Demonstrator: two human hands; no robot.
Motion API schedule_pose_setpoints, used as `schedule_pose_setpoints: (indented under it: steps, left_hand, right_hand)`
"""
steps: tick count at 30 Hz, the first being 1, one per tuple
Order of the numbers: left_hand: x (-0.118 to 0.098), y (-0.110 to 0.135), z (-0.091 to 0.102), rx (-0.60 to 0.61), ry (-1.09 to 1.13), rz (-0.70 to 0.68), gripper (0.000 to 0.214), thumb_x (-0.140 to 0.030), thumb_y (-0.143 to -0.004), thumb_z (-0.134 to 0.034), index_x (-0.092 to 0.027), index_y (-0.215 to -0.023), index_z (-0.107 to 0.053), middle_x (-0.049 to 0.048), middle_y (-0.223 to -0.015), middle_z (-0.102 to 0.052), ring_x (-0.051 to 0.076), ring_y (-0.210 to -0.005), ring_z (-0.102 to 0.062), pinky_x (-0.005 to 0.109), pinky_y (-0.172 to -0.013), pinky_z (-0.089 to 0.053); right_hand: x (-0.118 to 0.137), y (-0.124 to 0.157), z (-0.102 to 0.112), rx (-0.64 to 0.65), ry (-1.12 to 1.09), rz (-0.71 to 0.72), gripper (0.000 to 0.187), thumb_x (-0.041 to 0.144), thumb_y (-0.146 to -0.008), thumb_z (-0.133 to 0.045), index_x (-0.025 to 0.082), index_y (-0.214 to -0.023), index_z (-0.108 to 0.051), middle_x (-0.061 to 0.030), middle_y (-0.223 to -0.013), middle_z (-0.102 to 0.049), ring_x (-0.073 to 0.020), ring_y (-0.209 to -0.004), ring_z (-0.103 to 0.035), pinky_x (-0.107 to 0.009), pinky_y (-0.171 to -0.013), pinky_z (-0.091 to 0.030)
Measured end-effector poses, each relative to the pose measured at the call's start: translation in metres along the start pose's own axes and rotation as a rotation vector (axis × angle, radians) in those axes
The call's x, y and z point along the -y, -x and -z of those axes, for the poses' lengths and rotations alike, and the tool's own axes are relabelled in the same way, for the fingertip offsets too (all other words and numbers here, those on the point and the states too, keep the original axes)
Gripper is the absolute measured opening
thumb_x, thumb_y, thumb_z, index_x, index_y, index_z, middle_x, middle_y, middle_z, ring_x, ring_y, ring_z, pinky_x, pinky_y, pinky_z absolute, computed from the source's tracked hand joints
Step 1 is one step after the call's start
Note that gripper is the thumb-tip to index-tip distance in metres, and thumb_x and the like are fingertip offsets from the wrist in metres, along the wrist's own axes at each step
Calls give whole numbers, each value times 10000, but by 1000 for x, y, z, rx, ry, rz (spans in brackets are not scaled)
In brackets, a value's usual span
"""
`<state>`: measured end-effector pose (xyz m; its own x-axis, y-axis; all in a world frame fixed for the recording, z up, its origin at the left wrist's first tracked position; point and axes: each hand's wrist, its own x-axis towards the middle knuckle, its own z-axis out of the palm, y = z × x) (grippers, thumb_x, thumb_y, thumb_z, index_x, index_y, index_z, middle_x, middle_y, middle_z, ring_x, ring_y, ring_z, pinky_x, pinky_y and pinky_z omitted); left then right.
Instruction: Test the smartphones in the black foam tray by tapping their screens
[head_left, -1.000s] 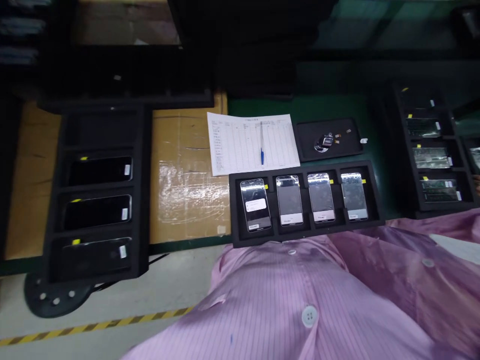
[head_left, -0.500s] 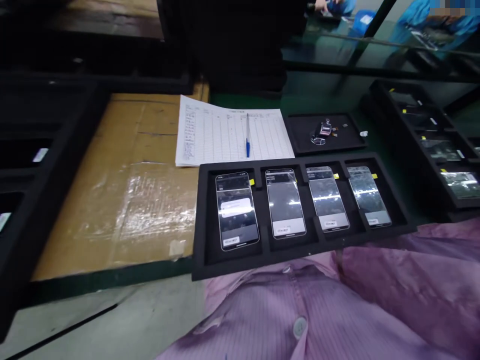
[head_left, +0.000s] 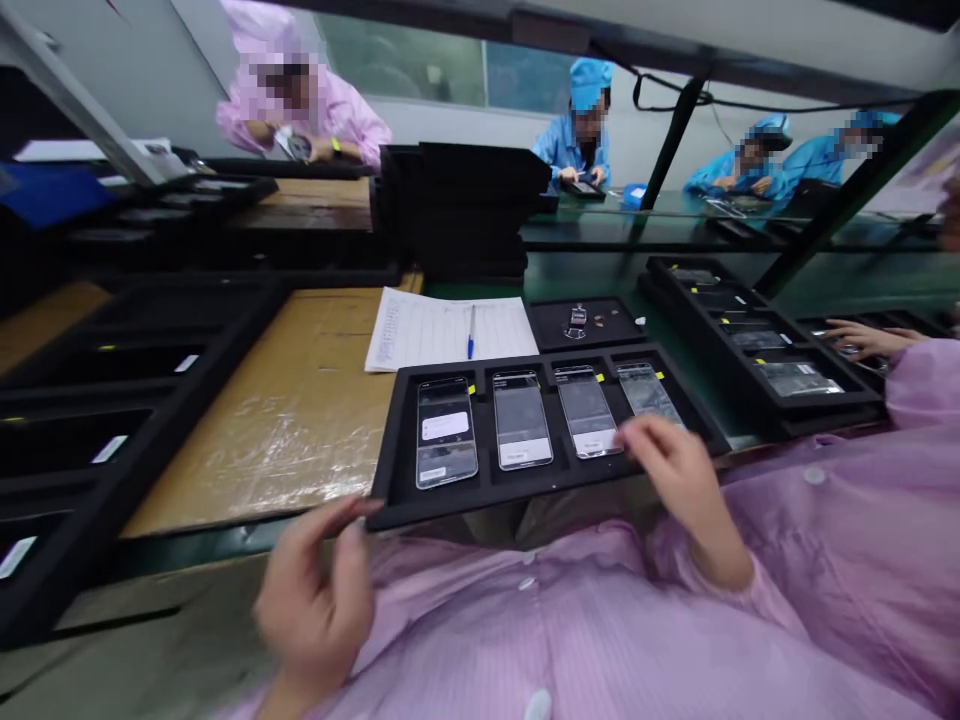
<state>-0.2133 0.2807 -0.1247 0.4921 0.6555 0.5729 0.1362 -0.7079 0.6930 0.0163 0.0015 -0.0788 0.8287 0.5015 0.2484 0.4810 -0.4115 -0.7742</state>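
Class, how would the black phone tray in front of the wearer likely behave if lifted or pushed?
The black tray looks thick-rimmed and straight-edged, so it is probably fairly stiff. Lying flat and low, it seems unlikely to roll or tip when pushed. The phones have gaps beside them, so they might slide if it tilted.

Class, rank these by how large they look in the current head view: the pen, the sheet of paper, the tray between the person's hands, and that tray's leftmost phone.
1. Tray
2. Sheet of paper
3. Leftmost phone
4. Pen
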Motion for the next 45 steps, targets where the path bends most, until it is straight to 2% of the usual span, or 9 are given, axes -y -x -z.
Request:
schedule_pose_setpoints:
  steps: [3, 8, 15, 20, 24, 28, 33, 39, 45]
  left_hand:
    - [-37, -46, -48, 305, -5, -68, 370, -345, -942, -467, -246, -1278, -586, 58, -1039, -738, 268, -982, -686, 436, -865, -567]
    - [-60, -67, -114, 559, -341, -106, 594, -212, -860, -452, -39, -1427, -498, 187, -1055, -724, 335, -1022, -660, 474, -902, -518]
    - [-65, -43, -156, 617, -465, -181, 782, -182, -831, -472, 65, -1545, -267, 243, -1003, -685, 361, -1038, -604, 457, -863, -470]
    - [-65, -43, -150, 641, -121, 45, 832, -230, -842, -492, -39, -1593, -190, 216, -1137, -654, 350, -1139, -584, 474, -973, -458]
    - [-69, -55, -150, 646, 257, 430, 876, -241, -831, -550, -84, -1593, -148, 196, -1310, -587, 300, -1192, -591, 417, -1007, -477]
    - [-70, -78, -161, 733, 499, 739, 896, -207, -776, -692, -148, -1548, -241, 136, -1192, -656, 178, -803, -672, 295, -698, -540]
    - [-67, -105, -151, 899, 635, 833, 407, -89, -724, -702, -144, -1119, -619, 19, -760, -693, 160, -638, -658, 229, -520, -519]
    - [-85, -119, -114, 445, 1023, 934, 77, -96, -844, -621, -126, -914, -614, 56, -843, -728, 133, -680, -679, 234, -613, -569]
    - [-106, -115, -99, 280, 1221, 931, 76, -44, -821, -629, -106, -854, -657, 62, -826, -740, 124, -640, -667, 206, -570, -545]
  right_hand:
    - [3, -109, 19, -267, 136, 15, 115, 217, -951, -577, 204, -894, -675, -52, -956, -733, -207, -912, -683, -324, -841, -537]
    - [-32, -238, 16, -155, 227, -81, 126, 238, -937, -688, 134, -868, -670, -44, -888, -697, -177, -823, -671, -365, -825, -565]
    - [-78, -253, -12, -55, 230, -32, 198, 335, -981, -647, 143, -945, -680, -42, -915, -696, -156, -792, -664, -352, -779, -585]
    - [-75, -263, -9, -89, 242, -48, 200, 221, -909, -608, 147, -748, -701, -103, -818, -711, -238, -834, -685, -454, -897, -540]
    - [-34, -245, 12, -174, 226, -9, 114, 124, -821, -640, 142, -828, -752, -100, -822, -731, -260, -831, -693, -481, -883, -553]
    - [32, -163, 19, -321, -115, 228, 193, 243, -871, -692, 244, -1040, -786, -54, -934, -760, -216, -785, -712, -371, -708, -614]
    - [67, -61, -10, -52, -649, -13, 140, 309, -806, -823, 253, -928, -781, -20, -800, -771, -196, -682, -750, -305, -593, -654]
    - [56, -40, -49, 345, -951, -296, 296, 401, -737, -883, 196, -761, -672, -36, -699, -766, -199, -593, -750, -229, -476, -618]
    - [67, -38, -61, 373, -1047, -234, 286, 362, -779, -850, 202, -743, -616, -59, -954, -796, -242, -934, -775, -218, -559, -640]
